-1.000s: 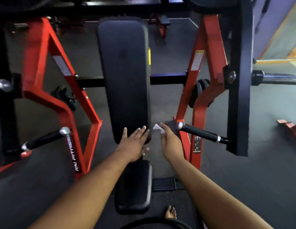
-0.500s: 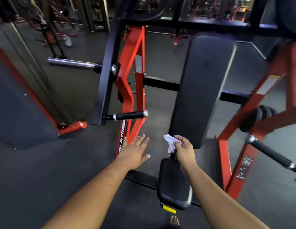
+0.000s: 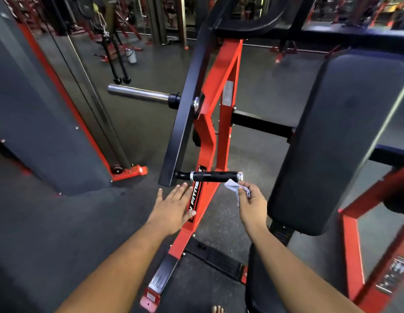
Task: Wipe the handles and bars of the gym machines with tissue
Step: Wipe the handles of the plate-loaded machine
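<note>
- Head view, lower centre: left hand (image 3: pixel 174 205) reaches forward flat, fingers straight and spread, grasping nothing, over the red frame (image 3: pixel 215 123).
- Right hand (image 3: pixel 253 203) pinches a crumpled tissue (image 3: pixel 233 185) just under the tip of the black handle (image 3: pixel 213 176).
- Chrome bar (image 3: pixel 137 94) juts left, farther up, beyond the handle.
- Black back pad (image 3: pixel 338 141) fills the right side.

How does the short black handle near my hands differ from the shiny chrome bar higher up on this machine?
The black rubber-gripped handle is dark and matte, while the chrome weight-plate bar is bright and bare metal. The handle points toward the padded backrest; the chrome bar sticks out the opposite way. The handle sits low on the black lever arm, with the crumpled tissue by its tip; the bar sits higher, nothing near it. Both are horizontal rods on that arm.
</note>
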A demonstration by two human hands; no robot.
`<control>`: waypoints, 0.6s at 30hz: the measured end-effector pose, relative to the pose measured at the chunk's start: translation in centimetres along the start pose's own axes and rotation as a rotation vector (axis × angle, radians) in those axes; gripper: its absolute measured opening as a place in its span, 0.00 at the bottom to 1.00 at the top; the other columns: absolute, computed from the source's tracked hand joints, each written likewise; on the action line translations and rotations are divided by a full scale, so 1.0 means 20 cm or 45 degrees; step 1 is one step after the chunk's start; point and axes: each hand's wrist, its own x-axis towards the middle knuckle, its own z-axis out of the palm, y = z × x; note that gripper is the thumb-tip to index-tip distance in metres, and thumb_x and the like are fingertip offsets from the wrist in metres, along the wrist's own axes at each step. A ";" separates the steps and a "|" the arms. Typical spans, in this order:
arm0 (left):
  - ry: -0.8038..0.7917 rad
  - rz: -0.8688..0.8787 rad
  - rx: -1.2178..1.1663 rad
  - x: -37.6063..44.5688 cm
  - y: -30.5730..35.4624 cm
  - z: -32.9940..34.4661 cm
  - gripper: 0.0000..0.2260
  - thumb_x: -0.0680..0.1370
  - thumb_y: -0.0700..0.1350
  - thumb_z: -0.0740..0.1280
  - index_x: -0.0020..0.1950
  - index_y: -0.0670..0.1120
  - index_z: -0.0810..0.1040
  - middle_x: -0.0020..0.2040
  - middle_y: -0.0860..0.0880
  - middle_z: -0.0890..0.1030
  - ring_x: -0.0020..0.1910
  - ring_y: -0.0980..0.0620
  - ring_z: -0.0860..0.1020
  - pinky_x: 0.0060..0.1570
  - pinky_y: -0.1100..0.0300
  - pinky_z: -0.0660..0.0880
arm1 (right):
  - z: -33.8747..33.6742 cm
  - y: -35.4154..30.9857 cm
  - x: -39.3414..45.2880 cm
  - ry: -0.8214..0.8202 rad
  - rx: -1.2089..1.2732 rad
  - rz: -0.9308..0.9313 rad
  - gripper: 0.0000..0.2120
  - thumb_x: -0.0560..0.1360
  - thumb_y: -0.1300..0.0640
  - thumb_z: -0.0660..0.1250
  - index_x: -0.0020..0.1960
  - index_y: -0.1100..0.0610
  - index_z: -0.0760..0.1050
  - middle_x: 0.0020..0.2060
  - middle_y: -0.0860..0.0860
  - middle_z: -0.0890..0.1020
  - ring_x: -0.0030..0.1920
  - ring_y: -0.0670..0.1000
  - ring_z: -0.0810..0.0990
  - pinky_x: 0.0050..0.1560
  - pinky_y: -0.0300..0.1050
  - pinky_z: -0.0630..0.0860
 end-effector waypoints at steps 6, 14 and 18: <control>0.034 -0.048 0.002 0.19 -0.21 -0.04 0.34 0.85 0.64 0.51 0.85 0.51 0.42 0.85 0.51 0.41 0.83 0.52 0.43 0.78 0.34 0.45 | 0.15 0.03 0.30 -0.059 -0.405 -0.308 0.19 0.83 0.62 0.59 0.70 0.48 0.75 0.64 0.50 0.82 0.61 0.50 0.78 0.63 0.50 0.76; 0.187 0.103 0.108 0.59 -0.50 -0.08 0.34 0.84 0.63 0.50 0.84 0.49 0.39 0.84 0.51 0.38 0.83 0.53 0.39 0.78 0.33 0.44 | 0.51 0.22 0.30 -0.299 -1.333 -0.496 0.42 0.71 0.74 0.61 0.82 0.57 0.56 0.81 0.53 0.59 0.82 0.56 0.50 0.79 0.65 0.40; 0.283 0.325 0.197 0.85 -0.64 -0.11 0.36 0.84 0.63 0.50 0.81 0.49 0.32 0.82 0.50 0.32 0.82 0.52 0.36 0.78 0.34 0.42 | 0.62 0.21 0.29 -0.325 -1.439 -0.507 0.41 0.71 0.73 0.56 0.83 0.56 0.55 0.82 0.50 0.57 0.82 0.53 0.50 0.79 0.63 0.39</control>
